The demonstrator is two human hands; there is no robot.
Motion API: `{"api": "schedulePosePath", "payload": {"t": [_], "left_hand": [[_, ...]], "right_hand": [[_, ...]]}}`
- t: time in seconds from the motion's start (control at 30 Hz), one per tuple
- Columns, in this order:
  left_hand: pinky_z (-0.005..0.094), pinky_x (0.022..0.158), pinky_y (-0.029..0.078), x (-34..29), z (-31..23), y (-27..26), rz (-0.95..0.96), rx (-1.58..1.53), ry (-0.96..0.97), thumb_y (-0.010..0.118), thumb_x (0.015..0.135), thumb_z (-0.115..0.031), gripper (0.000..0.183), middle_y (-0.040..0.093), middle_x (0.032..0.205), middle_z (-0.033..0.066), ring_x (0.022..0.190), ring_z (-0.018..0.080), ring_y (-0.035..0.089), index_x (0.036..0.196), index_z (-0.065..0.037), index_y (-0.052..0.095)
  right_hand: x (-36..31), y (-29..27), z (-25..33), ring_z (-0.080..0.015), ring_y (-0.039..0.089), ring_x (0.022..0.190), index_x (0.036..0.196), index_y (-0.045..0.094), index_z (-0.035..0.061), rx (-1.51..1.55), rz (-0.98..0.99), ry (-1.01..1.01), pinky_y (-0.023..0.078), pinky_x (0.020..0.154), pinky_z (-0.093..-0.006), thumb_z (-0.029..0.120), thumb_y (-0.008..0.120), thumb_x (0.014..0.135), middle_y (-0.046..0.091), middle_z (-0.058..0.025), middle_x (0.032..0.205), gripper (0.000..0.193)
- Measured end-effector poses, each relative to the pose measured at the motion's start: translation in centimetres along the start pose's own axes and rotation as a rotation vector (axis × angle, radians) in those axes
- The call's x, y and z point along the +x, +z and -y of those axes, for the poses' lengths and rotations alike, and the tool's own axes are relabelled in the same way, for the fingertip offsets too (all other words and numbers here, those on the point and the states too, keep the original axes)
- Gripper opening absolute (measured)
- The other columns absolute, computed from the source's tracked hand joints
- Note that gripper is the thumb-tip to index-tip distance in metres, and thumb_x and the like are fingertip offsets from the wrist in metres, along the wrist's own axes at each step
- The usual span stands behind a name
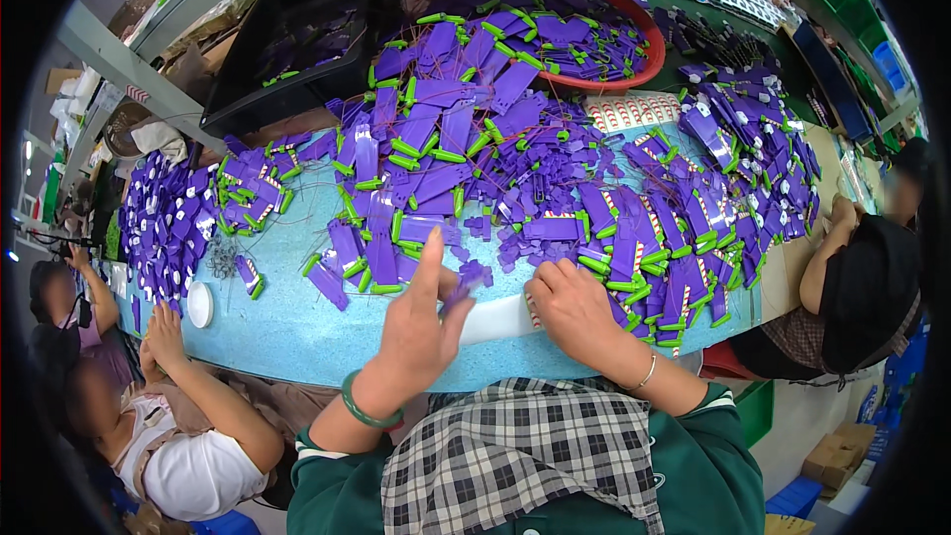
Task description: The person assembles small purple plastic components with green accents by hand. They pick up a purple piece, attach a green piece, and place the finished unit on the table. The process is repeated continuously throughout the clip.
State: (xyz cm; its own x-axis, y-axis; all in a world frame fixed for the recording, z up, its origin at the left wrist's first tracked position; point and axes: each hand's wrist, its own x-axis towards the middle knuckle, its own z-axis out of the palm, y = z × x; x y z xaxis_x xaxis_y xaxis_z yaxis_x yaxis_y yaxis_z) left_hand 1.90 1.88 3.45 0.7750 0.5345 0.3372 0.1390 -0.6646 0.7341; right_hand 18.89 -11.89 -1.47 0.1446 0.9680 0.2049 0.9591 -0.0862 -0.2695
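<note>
My left hand, a green bangle on its wrist, has its index finger raised. Between its thumb and the other fingers is a small purple plastic piece, slightly blurred. To its right, my right hand has its fingers pressed together at the end of a white backing strip, where a red-and-white striped sticker shows beneath the fingertips. The strip lies on the blue tabletop. Beyond both hands spreads a heap of purple plastic parts with bright green ends and thin wires.
More purple parts with striped stickers are piled at right. A red basin, black bin and sticker sheet stand or lie behind. A white round lid lies at left. Co-workers sit on both sides.
</note>
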Motion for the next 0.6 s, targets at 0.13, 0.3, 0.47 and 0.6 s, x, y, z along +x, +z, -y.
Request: {"api": "schedulePosePath", "payload": {"t": [0.13,0.3,0.47,0.6], "left_hand": [[0.0334,0.072,0.055,-2.5,2.1,3.1,0.15,-0.4,-0.2,0.058,0.087,0.002,0.043,0.055,0.1,0.0161,0.083,0.0252,0.062,0.126,0.004,0.042],[0.0287,0.064,0.056,-3.1,2.4,5.9,0.243,-0.826,-0.543,0.047,0.095,-0.005,0.017,0.056,0.098,0.0097,0.085,0.0151,0.061,0.111,0.002,0.048],[0.0256,0.064,0.053,-3.2,3.5,6.1,0.305,-0.734,-0.532,0.048,0.097,-0.009,0.016,0.06,0.092,0.0067,0.076,0.0121,0.059,0.111,0.0,0.05],[0.0243,0.061,0.051,-2.9,3.2,6.0,0.291,-0.708,-0.559,0.054,0.094,-0.008,0.016,0.062,0.085,0.0058,0.068,0.0103,0.059,0.107,0.001,0.056]], "right_hand": [[0.2,0.1,0.2,-0.0224,0.053,0.082,0.081,0.058,0.0075,0.012,0.012,0.009,0.044,0.065,-0.0354,0.01,0.058,0.074,0.052,-0.0051,0.082,0.007],[0.0,1.0,0.3,-0.0214,0.055,0.077,0.083,0.062,0.01,0.067,-0.063,0.018,0.045,0.064,-0.0346,0.01,0.063,0.072,0.055,-0.0019,0.078,0.011],[-0.1,1.4,0.3,-0.0214,0.055,0.077,0.082,0.063,0.0104,0.138,-0.119,0.019,0.045,0.065,-0.0349,0.011,0.066,0.072,0.057,-0.0022,0.079,0.01],[0.3,0.7,-0.2,-0.0232,0.058,0.081,0.082,0.063,0.0079,0.393,-0.087,0.041,0.046,0.069,-0.036,0.007,0.069,0.073,0.062,-0.0033,0.085,0.011]]}}
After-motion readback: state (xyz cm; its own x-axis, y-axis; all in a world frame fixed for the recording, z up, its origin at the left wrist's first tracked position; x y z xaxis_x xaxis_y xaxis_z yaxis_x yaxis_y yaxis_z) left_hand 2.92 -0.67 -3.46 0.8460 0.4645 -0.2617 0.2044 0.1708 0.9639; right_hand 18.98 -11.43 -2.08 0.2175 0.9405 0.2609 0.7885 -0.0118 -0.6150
